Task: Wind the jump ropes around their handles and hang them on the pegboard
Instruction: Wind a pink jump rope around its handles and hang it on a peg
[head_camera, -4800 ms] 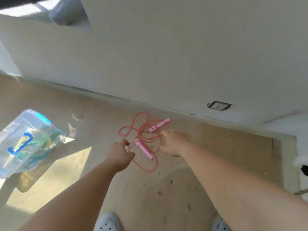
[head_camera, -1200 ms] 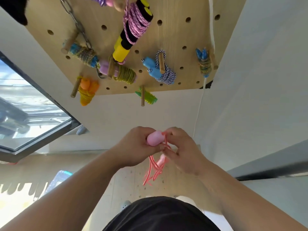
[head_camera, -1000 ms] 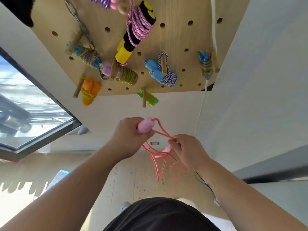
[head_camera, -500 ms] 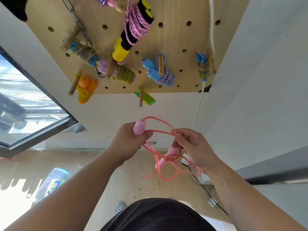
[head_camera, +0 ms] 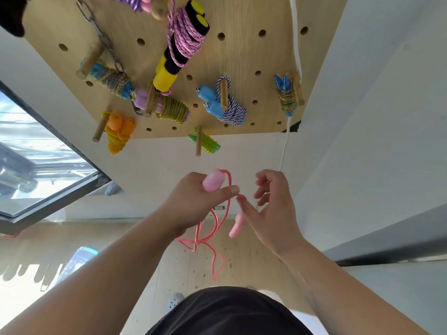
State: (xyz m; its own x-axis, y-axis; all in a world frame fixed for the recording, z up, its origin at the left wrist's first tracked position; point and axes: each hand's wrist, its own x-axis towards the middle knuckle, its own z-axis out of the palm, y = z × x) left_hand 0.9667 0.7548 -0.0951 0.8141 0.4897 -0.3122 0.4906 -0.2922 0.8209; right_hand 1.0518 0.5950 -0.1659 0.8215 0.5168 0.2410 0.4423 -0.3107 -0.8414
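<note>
Pink jump rope (head_camera: 219, 223) hangs between both hands. The left hand (head_camera: 193, 201) grips one handle (head_camera: 212, 181) upright, while the second handle (head_camera: 237, 226) dangles vertically just beside the loosely spread right hand (head_camera: 273, 213), the nearer one.

- Your pink plastic jump-rope handle (head_camera: 212, 181) carries a thin coral-pink cord (head_camera: 219, 226).
- Your round-holed wooden pegboard (head_camera: 244, 56) is pale tan.
- Its yellow-and-black foam-handled rope (head_camera: 186, 39) is pink, dark-speckled.
- Its blue-handled braided rope (head_camera: 233, 112) is blue-and-white striped.
</note>
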